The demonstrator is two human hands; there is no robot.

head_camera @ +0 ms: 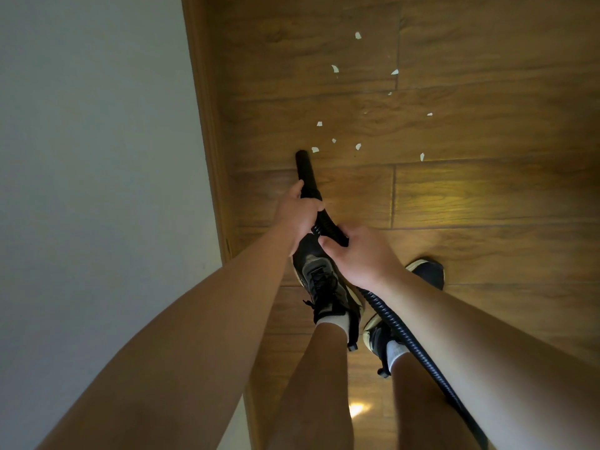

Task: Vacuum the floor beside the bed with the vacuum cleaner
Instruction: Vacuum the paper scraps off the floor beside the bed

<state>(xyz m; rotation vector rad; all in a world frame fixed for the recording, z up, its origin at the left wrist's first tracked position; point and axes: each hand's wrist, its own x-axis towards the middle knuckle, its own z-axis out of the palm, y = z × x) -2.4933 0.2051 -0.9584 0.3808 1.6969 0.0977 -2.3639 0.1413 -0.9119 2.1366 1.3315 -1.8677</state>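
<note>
Right hand [360,254] clasps hose [378,308], left hand [297,211] clasps nozzle [305,170] — tip seemingly near paper scraps [314,150].

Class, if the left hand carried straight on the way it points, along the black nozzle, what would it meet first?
Probably the floor at the nozzle tip, just short of the nearest white scrap; the left hand has nothing else ahead, though depth is unclear.

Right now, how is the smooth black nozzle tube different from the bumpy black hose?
The smooth black nozzle tube is short, straight and plain; the bumpy black hose is long, ribbed and curving. The nozzle tube points at the white scraps; the hose trails back past the shoes. Both are black.
</note>
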